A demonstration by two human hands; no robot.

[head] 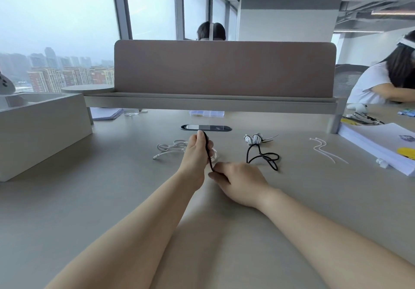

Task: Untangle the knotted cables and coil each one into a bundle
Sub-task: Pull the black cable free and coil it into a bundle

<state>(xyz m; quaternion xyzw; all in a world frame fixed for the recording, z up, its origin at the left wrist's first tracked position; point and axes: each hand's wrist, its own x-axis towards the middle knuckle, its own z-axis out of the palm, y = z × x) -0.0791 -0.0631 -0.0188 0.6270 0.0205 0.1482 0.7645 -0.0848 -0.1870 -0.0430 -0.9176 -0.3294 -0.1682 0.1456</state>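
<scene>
A black cable (pixel 208 154) runs taut between my two hands above the grey desk (pixel 112 198). My left hand (pixel 197 154) grips its upper end, fingers curled round it. My right hand (pixel 238 180) pinches the lower end close to the desk. To the right, the black cable's loose loops (pixel 265 157) lie on the desk. They lead up to a black-and-white striped bundle (pixel 253 139). A white cable (pixel 170 148) lies tangled to the left, partly hidden behind my left hand.
Two white zip ties (pixel 325 149) lie right of the cables. A paper stack (pixel 379 145) sits at the right edge, a beige box (pixel 40 129) at the left. A dark oval cable port (pixel 206 128) and a partition (pixel 224 68) stand behind. Other people sit beyond.
</scene>
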